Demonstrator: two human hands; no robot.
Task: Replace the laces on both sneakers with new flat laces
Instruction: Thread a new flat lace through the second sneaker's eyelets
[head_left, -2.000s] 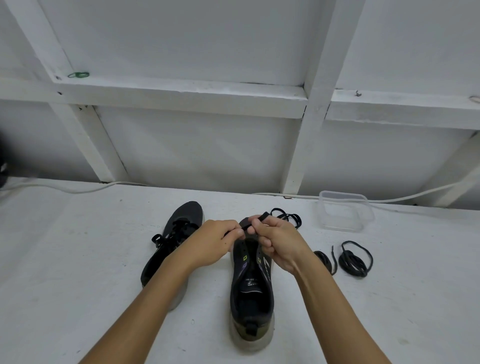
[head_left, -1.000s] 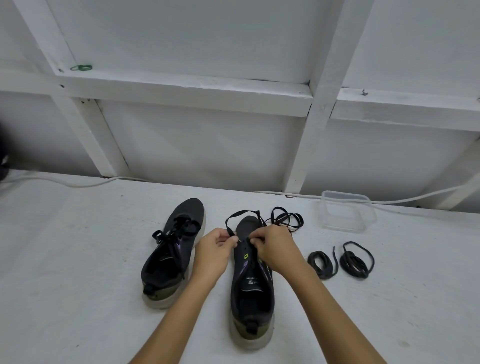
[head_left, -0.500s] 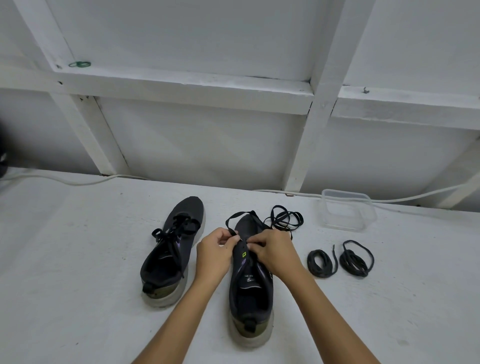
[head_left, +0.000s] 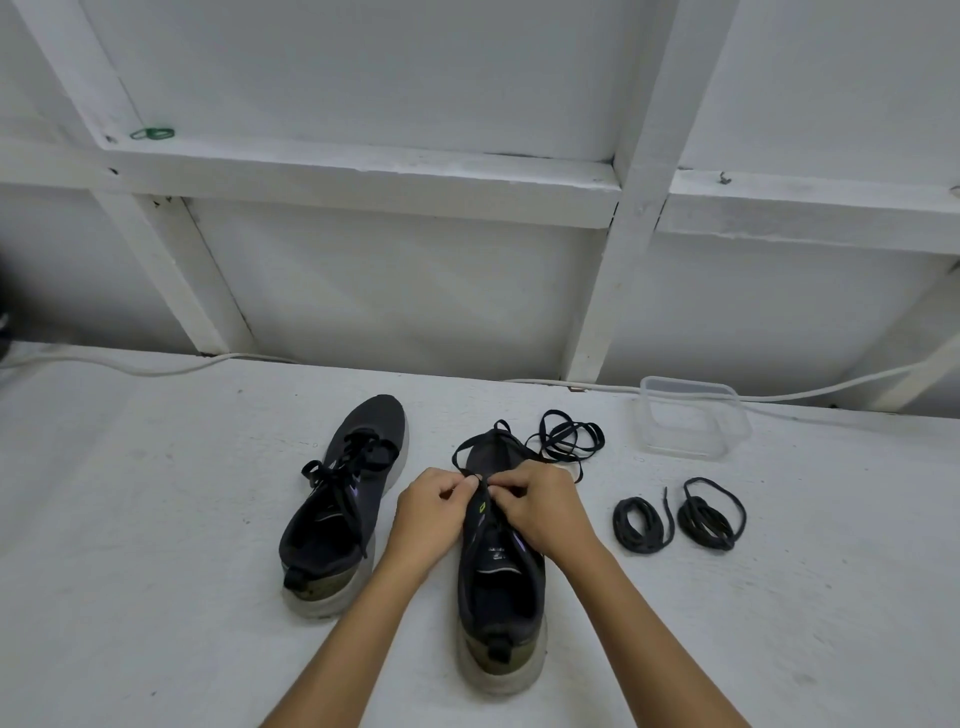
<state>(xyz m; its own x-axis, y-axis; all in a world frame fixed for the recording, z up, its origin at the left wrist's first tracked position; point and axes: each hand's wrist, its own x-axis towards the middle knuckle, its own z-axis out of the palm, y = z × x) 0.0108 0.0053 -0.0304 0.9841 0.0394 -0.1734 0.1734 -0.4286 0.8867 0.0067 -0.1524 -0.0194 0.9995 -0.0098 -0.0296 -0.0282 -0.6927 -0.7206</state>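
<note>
Sneakers sit side by side on the white surface (head_left: 156, 545), both with their long axis running from heel at 6 o'clock to toe at 12 o'clock; the left sneaker (head_left: 343, 499) leans its toe slightly toward 1 o'clock and is laced, its bow lying loose over the tongue. The right sneaker (head_left: 498, 571) stands just beside it at 3 o'clock, and its eyelet area is mostly hidden under both hands, so how far the lacing reaches cannot be made out. The left hand (head_left: 431, 514) has its fingers curled, pinching the flat black lace (head_left: 566, 441) at the shoe's left edge; the right hand (head_left: 545, 509) pinches the same lace over the tongue, though the exact contact is covered by its knuckles. That lace loops over the toe and trails in loose coils at 1 o'clock of the shoe. Two coiled black laces (head_left: 641, 522) and (head_left: 711, 514) lie at 3 o'clock, near each other but apart. A clear plastic container (head_left: 727, 431) stands at 2 o'clock near the wall, lidless, with nothing visible inside. A white cable (head_left: 156, 369) runs along the wall's foot, partly cut off at both edges, and something small and green (head_left: 152, 133) rests on the white beam at 11 o'clock, too small to identify.
</note>
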